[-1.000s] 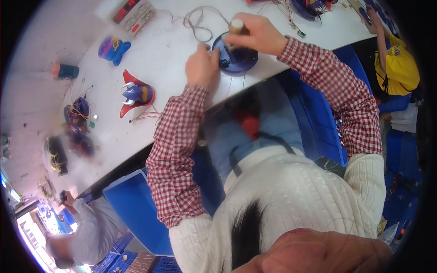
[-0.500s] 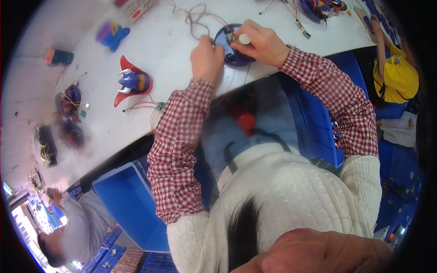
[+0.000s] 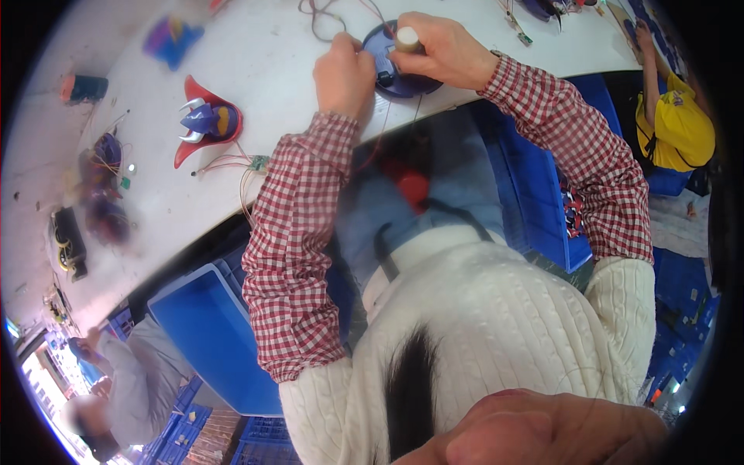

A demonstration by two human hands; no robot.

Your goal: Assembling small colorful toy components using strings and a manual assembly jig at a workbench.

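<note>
A dark blue, round plastic shell [image 3: 394,84] lies near the table's front edge, with wires running from it. My left hand [image 3: 343,79] is closed on the shell's left rim. My right hand [image 3: 453,53] is wrapped round a tool [image 3: 408,40] with a pale, round-ended handle, held over the shell's inside. The tool's tip is hidden, so its exact kind cannot be told. Left of my hands stands a red, blue and white horned toy piece [image 3: 208,120], with a small green circuit board [image 3: 259,163] on wires beside it.
A blue and purple toy part [image 3: 172,43] and a dark cylinder [image 3: 84,88] lie farther left. Blue bins [image 3: 213,333] stand beside me below the white table [image 3: 287,77]. One person in yellow [image 3: 676,128] works at the right, another in grey [image 3: 139,372] at the lower left.
The view has shifted slightly, so the table's things sit farther left and higher. The tool's handle has tilted a little in my right hand; both hands keep their holds.
</note>
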